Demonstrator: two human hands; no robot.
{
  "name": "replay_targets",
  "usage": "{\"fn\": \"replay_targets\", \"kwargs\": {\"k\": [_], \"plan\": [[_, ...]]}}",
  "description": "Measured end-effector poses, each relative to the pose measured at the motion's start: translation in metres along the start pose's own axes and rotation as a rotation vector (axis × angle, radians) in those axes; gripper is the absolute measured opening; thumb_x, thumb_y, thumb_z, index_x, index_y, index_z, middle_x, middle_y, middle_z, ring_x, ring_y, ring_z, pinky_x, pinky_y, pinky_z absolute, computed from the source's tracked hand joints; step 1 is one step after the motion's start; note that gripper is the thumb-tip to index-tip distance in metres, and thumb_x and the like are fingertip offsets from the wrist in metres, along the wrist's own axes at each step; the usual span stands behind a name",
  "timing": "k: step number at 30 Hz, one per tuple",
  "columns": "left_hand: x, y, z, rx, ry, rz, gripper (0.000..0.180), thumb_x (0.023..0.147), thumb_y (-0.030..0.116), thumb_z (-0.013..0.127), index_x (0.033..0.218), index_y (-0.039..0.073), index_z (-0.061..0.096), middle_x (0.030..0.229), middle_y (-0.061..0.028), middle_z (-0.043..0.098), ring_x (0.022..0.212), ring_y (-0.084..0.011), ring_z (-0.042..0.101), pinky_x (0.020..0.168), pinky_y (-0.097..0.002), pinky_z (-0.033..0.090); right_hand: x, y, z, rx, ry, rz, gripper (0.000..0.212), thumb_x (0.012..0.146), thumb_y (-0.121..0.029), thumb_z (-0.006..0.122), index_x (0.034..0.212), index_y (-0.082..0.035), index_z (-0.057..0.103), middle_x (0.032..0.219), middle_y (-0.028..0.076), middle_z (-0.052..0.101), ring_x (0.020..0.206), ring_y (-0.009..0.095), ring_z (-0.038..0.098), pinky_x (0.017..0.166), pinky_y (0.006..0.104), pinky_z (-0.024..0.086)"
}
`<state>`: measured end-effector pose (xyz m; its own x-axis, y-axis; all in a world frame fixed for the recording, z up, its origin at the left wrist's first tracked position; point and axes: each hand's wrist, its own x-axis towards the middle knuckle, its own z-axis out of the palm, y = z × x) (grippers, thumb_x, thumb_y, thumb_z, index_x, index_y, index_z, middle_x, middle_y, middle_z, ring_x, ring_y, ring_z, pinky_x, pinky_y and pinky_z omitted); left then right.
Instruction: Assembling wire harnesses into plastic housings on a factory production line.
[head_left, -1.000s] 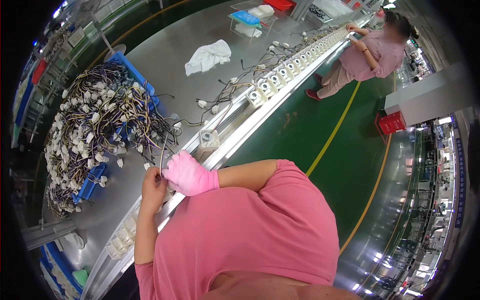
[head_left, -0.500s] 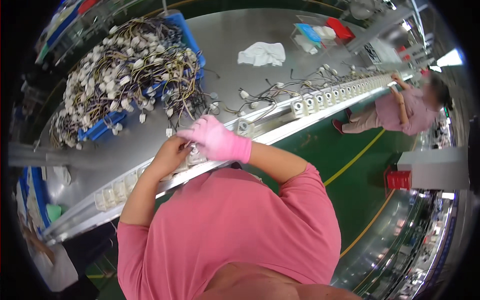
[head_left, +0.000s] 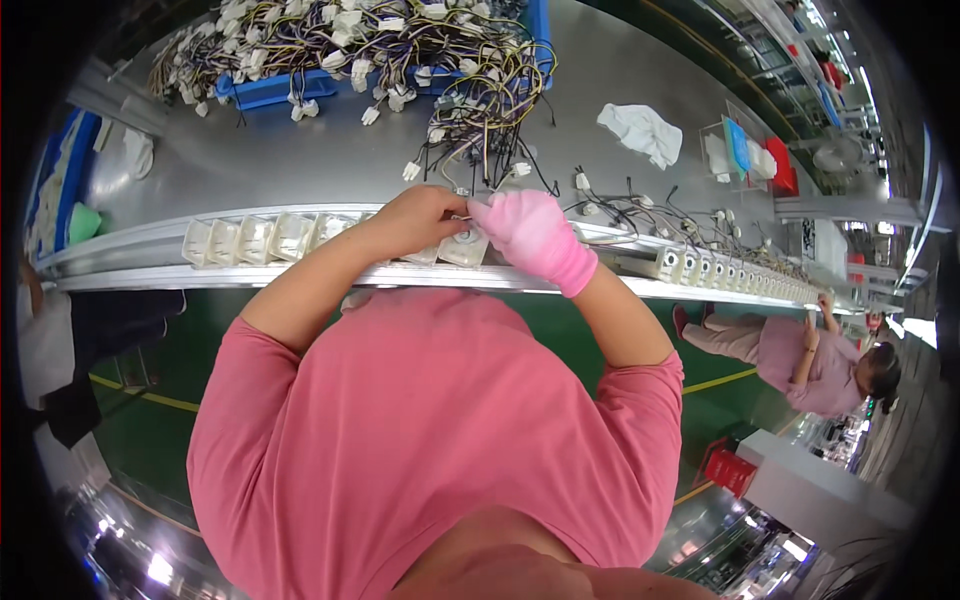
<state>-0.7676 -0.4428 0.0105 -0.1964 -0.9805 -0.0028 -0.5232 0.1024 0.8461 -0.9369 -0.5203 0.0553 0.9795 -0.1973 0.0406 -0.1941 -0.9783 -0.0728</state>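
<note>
Bare left hand (head_left: 415, 222) and gloved right hand (head_left: 532, 232) meet fingertip to fingertip over a white cup (head_left: 463, 250) on the metal rail (head_left: 220, 277); cannot tell whether either is clamped on anything, as fingers hide the grip. Left cups (head_left: 255, 240) on the rail show no wires attached. Right cups (head_left: 690, 268) show dark-centred round pieces, with loose wires (head_left: 645, 215) trailing behind. Judged from this, work is part done: the right row looks further along, the left cups less so. On the desk (head_left: 330, 150), a large wire heap (head_left: 400, 40) remains in and around a blue bin (head_left: 541, 35). Versus half a second ago: view is swung round, rail lies nearly level; a lone cup then visible right of the glove is no longer seen there.
</note>
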Motion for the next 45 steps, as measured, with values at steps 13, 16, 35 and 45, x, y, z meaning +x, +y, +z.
{"fn": "replay_targets", "kwargs": {"k": [13,16,35,45], "plan": [[-0.003,0.002,0.000,-0.014,-0.021,-0.160,0.015,0.074,0.018,0.060,0.081,0.004,0.062,0.079,-0.0137,0.062,0.075,-0.0292,0.058,0.065,-0.0375,0.045,0.008,-0.013,-0.009,0.239,-0.120,0.408,0.014,0.074,-0.018,0.053,0.081,-0.006,0.056,0.070,0.016,0.059,0.068,0.031,0.058,0.059,0.0413,0.046],[0.000,0.009,0.001,0.039,-0.012,-0.164,0.016,0.074,0.019,0.059,0.083,0.006,0.063,0.080,-0.0129,0.062,0.077,-0.0294,0.059,0.066,-0.0386,0.045,0.005,-0.021,0.002,0.278,-0.064,0.464,0.011,0.071,-0.016,0.055,0.076,-0.006,0.054,0.070,0.014,0.058,0.070,0.031,0.058,0.061,0.0413,0.046],[-0.003,0.007,0.005,0.101,-0.008,-0.226,0.019,0.070,0.017,0.055,0.087,0.009,0.059,0.086,-0.0091,0.062,0.084,-0.0282,0.058,0.070,-0.0407,0.045,0.003,-0.012,-0.001,0.051,0.026,0.175,0.010,0.065,-0.013,0.063,0.063,-0.011,0.054,0.057,0.006,0.052,0.060,0.026,0.052,0.064,0.0354,0.035],[-0.008,0.006,0.003,0.169,-0.060,-0.065,0.023,0.073,0.016,0.055,0.093,0.004,0.052,0.095,-0.0103,0.055,0.092,-0.0291,0.053,0.078,-0.0409,0.042,0.006,-0.021,-0.003,-0.029,-0.067,0.309,0.010,0.066,-0.014,0.063,0.073,-0.010,0.057,0.065,0.005,0.056,0.066,0.025,0.053,0.070,0.0360,0.037]]}}
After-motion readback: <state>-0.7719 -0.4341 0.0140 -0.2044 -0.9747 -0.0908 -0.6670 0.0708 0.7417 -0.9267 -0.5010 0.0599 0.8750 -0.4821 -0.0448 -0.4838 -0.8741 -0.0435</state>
